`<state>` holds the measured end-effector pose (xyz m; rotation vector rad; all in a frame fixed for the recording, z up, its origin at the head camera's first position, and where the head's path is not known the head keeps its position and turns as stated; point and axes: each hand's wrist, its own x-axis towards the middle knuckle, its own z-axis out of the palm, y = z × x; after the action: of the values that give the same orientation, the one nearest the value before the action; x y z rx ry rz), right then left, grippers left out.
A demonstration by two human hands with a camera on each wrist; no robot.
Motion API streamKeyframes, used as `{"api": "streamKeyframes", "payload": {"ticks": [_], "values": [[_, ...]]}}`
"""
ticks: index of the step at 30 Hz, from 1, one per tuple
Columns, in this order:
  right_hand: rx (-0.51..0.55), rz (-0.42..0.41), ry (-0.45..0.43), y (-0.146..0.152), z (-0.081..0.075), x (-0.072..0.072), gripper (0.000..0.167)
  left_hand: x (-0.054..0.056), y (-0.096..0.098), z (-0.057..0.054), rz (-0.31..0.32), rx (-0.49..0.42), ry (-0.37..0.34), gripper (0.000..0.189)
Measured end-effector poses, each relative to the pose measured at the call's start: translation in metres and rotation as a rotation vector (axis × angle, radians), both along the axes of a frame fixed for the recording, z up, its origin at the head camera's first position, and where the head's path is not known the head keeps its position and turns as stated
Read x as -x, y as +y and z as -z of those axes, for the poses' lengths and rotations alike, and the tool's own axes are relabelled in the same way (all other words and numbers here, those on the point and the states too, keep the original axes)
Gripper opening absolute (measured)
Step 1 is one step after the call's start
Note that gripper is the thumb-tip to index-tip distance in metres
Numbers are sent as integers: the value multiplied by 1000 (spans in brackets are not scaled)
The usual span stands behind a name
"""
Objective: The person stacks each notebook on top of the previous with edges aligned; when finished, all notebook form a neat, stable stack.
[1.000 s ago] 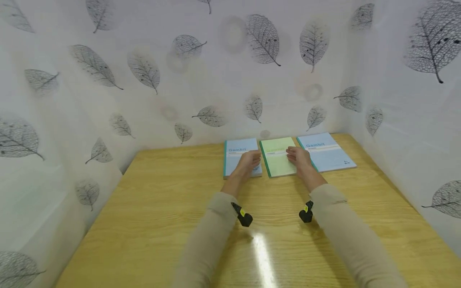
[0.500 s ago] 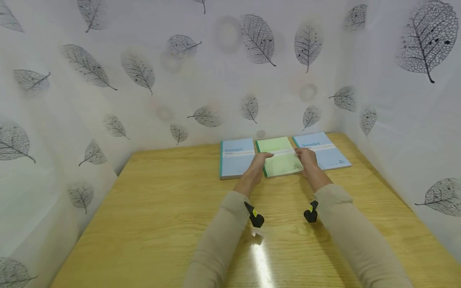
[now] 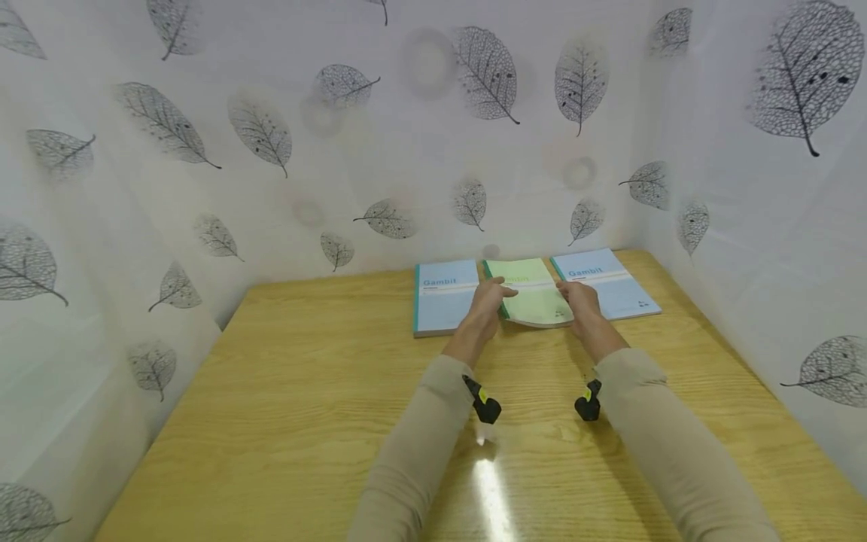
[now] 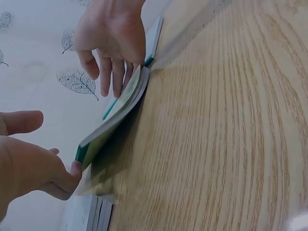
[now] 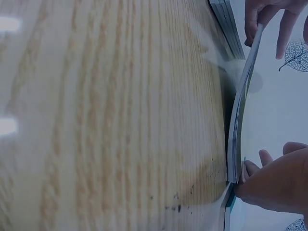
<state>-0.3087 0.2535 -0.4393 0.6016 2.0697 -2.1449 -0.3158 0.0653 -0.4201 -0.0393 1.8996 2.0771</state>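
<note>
A light-green notebook with a dark green spine lies at the back of the table, its spine side raised and its pages bowed. My left hand holds the spine edge; in the left wrist view its fingers curl under the spine. At the opposite edge, my right hand grips the notebook, though part of that grip is hidden. Blue notebooks lie on either side: one left of my left hand, another right of my right hand. "Gambit" is printed on the covers.
The wooden table reaches toward me, with a bright light reflection at the front. White sheeting printed with leaves hangs behind and along both sides. Black devices are strapped at both wrists.
My hands have moved to the green notebook's two side edges. Over the last half second its spine side has come up and its front edge has bowed. The blue notebooks stay put.
</note>
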Motion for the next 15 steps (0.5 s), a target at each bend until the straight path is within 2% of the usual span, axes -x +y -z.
{"api": "streamKeyframes", "payload": {"ticks": [10, 15], "values": [[54, 39, 3, 1, 2, -3, 51, -2, -11, 13, 26, -42, -17, 65], [46, 39, 16, 3, 3, -4, 51, -1, -13, 14, 21, -51, -14, 72]]}}
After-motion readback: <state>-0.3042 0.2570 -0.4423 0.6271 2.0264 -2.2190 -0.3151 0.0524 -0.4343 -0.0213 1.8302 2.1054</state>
